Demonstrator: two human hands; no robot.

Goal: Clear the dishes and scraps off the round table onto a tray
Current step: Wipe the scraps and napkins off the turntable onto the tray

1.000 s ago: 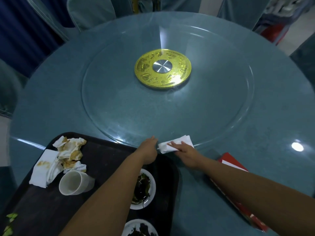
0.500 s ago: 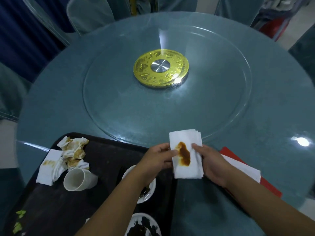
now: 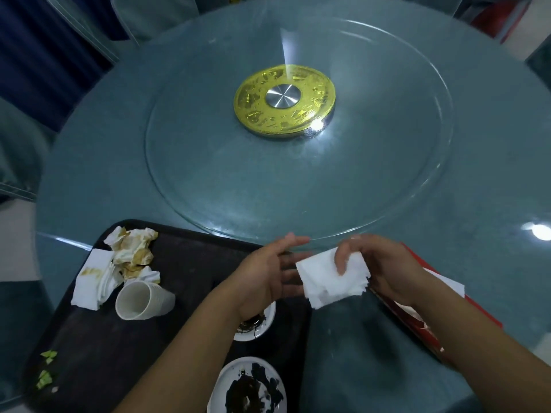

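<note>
Here's the napkin (image 3: 331,281), held up between both hands over the near part of the table (image 3: 492,186), just right of the tray (image 3: 190,263) and just short of the glass turntable's (image 3: 298,192) rim. It's white, folded into a thick wad of layers, and the side facing up looks clean. The loose, ragged layer ends fan out on the right, toward the right wrist; the left edge is straight and neat.

It's close to square. The slightly longer side seems to run from near-left up to far-right, so the whole pad sits skewed, one corner pointing down at the person. It lies nearly flat, tipped a little.

The right hand (image 3: 387,269) has it: thumb (image 3: 343,257) clamped down on top, the other fingers curled under and mostly hidden. The left hand (image 3: 265,278) is spread, palm up, fingers straight, tips at the napkin's left edge, gripping nothing.

On the tray: stained crumpled tissues (image 3: 131,248), a tipped cup (image 3: 143,301), and a dirty dish (image 3: 259,326) below the left wrist.
</note>
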